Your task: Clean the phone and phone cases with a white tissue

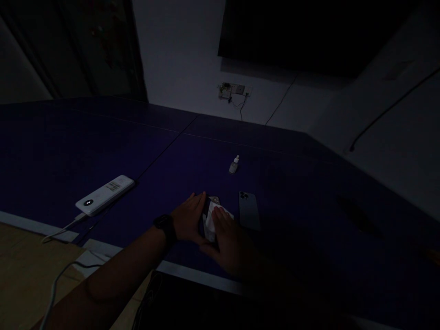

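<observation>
A phone [215,200] lies on the dark blue surface, mostly covered, with what looks like its camera corner showing at the top. Along its left edge my left hand [188,218], with a dark watch on the wrist, steadies it between straight fingers and thumb. My right hand [231,243] presses a white tissue [208,224] flat onto it, fingers close together. Just right of that hand, a second phone [249,211] rests with its cameras upward. Farther back stands a small clear dropper bottle [233,166] with a white cap.
A white power bank [105,195] with a lit display lies at the left, its cable [63,228] running over the front edge. Sockets and wires [235,90] are on the back wall beneath a large dark screen [292,41]. The room is very dim.
</observation>
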`<state>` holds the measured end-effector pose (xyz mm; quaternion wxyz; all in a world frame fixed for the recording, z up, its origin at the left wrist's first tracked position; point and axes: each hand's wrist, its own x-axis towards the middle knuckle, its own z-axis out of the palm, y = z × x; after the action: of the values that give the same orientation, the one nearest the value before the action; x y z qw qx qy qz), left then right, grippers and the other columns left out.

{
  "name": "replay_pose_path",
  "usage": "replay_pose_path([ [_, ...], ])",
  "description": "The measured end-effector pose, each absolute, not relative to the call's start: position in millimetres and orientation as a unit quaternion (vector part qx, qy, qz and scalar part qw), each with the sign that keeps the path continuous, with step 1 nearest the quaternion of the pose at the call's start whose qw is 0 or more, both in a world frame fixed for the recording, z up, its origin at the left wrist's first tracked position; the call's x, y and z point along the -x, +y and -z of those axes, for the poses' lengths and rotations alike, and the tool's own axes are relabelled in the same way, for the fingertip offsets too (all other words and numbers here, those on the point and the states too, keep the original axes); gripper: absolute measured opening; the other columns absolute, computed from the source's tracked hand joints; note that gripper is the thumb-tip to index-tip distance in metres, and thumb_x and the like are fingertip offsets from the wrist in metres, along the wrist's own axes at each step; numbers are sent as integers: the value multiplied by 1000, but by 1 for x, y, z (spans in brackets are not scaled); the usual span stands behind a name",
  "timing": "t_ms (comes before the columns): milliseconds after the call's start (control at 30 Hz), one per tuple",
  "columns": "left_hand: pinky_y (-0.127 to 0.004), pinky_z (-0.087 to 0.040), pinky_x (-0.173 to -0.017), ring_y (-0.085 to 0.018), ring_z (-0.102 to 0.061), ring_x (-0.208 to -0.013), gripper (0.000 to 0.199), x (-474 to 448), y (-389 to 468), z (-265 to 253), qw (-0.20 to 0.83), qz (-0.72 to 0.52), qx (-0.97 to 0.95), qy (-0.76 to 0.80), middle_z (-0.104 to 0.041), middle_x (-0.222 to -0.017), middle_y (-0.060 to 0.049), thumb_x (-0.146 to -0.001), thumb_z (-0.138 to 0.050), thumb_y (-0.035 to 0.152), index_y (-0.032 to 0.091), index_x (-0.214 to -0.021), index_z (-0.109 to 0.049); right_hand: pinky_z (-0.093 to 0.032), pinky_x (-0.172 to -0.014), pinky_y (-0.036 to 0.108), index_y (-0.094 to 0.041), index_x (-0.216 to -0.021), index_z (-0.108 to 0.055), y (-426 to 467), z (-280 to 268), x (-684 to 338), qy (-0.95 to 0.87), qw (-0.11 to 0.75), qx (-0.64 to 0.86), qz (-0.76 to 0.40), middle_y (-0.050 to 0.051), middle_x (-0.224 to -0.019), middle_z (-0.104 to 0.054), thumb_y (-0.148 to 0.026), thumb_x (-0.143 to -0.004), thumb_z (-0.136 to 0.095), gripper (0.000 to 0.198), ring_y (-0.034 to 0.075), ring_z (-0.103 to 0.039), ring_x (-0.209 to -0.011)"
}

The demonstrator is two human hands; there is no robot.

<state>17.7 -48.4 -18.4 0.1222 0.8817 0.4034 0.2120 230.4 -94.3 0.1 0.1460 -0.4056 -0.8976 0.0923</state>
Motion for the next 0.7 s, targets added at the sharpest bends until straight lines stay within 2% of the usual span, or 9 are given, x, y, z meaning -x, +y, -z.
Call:
replay_pose_path([
  [133,-63,-19,-118,-47,-30,-145,145,-20,-49,17,129,-200,-878,414,-24,-156,-36,-57,-69,80,2,-155,5,-34,-116,62,-2,-157,-22,-148,10,-255,-912,141,375,-88,28,-159,-27,-61,-81,-69,107,42,-23,-149],
  [200,-63,-19,-118,-47,-30,-145,145,-20,-49,16,134,-201,-880,410,-23,-157,-36,-57,-70,79,3,-155,5,-34,-116,61,-4,-157,-22,-154,9,-257,-913,135,375,-86,27,-160,-27,-60,-82,-68,104,41,-23,-149],
  [333,-64,-19,-118,-48,-29,-145,143,-18,-48,17,142,-211,-882,398,-22,-157,-36,-59,-71,77,2,-155,4,-32,-118,57,1,-150,-37,-115,-2,-238,-902,125,405,-80,29,-155,-35,-61,-89,-60,89,41,-31,-146],
  [433,-64,-19,-118,-47,-27,-147,141,-16,-48,18,147,-206,-883,396,-21,-158,-35,-60,-71,76,3,-156,3,-28,-120,54,8,-147,-38,-68,-10,-217,-893,122,428,-70,33,-153,-35,-64,-93,-50,90,40,-30,-147],
  [533,-64,-18,-118,-47,-25,-148,143,-14,-48,20,150,-198,-882,402,-17,-160,-33,-59,-72,77,6,-156,4,-26,-121,52,10,-147,-36,-39,-14,-205,-896,112,421,-81,34,-154,-33,-65,-96,-41,91,39,-27,-148],
  [700,-64,-22,-117,-49,-30,-145,146,-16,-46,21,135,-209,-879,407,-23,-157,-36,-57,-70,80,3,-156,7,-29,-119,57,0,-152,-34,-66,-6,-218,-893,141,421,-78,29,-156,-33,-68,-89,-54,95,40,-28,-148],
])
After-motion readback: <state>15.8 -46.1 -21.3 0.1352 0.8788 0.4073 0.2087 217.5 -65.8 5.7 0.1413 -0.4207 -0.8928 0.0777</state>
